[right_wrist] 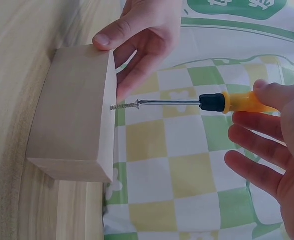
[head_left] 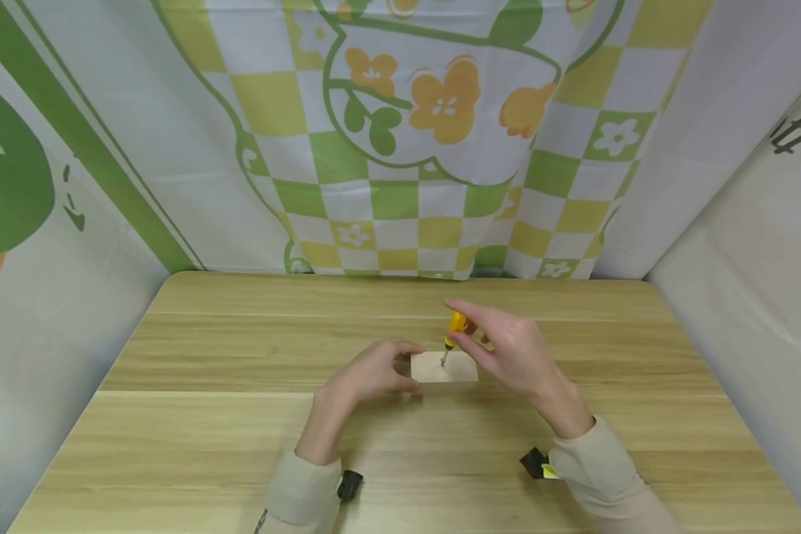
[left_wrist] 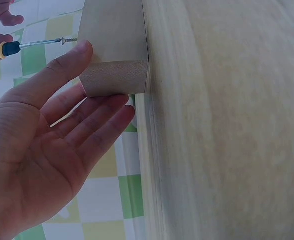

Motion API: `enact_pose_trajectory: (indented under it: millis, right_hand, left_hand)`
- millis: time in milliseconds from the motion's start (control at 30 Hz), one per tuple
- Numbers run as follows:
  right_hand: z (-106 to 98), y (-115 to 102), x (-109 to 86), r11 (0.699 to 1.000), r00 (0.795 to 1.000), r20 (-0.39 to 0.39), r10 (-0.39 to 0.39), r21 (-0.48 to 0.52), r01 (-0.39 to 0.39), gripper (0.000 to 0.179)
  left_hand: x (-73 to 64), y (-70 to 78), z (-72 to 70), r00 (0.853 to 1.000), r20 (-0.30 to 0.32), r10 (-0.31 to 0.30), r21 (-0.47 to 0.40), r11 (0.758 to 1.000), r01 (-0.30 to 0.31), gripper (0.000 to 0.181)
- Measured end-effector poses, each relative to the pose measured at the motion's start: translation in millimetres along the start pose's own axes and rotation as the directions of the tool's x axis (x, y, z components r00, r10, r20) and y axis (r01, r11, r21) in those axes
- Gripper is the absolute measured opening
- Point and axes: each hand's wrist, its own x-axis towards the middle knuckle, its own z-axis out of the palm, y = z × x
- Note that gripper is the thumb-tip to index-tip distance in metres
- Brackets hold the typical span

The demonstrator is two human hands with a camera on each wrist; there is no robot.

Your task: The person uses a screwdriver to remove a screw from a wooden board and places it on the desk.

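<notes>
Yellow s/driver (right_wrist: 211,102), R hand (head_left: 511,347) above blk (right_wrist: 72,112)

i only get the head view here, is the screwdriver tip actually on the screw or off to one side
Observer: On it. In the right wrist view, the screwdriver has its tip against the head of the screw.
Operator: ok and is the screw driven flush
Observer: No. That same close view shows a clear stretch of thread between its head and the wooden block.
</notes>
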Motion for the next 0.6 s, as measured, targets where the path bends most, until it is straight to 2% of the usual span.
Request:
enact_pose_trajectory:
  millis: [600]
  right_hand:
    - [0.4,-2.5,5.0,0.999,0.997,0.068,0.036,0.025,-0.038,0.048]
  left_hand:
    - [-0.9,0.6,0.1,1.000,0.002,-0.009,0.018,1.000,0.009,0.063]
